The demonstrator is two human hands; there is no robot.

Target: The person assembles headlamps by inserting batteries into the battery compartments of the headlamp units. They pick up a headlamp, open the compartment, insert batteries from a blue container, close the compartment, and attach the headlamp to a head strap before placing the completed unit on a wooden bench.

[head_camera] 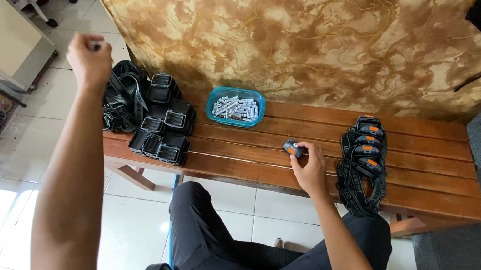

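**At a wooden bench, one hand on a headlamp, the other lifted clear**

On a slatted wooden bench [433, 195] set against a marbled brown-and-cream wall [312, 30], a seated person's right hand [309, 169] rests near the front edge, its fingers closed around a small dark headlamp unit [292, 147] with an orange button. The unit sits on the slats, about midway along the bench. The left hand [88, 58] is raised well above and beyond the bench's left end, curled into a loose fist; a small dark object pokes out from between the fingers, too small to identify.

Just right of the right hand lies a pile of finished headlamps [364, 161], black straps looped beneath orange-buttoned housings, draped to the front edge. Behind the held unit, toward the wall, stands a shallow blue plastic tray [214, 100] filled with small silver-grey cylinders [235, 107]. At the bench's left end, below the raised hand, black open housings [162, 131] are heaped beside a tangle of black straps [121, 98].

Dark trousers [213, 242] fill the lower frame, over white floor tiles [1, 222].
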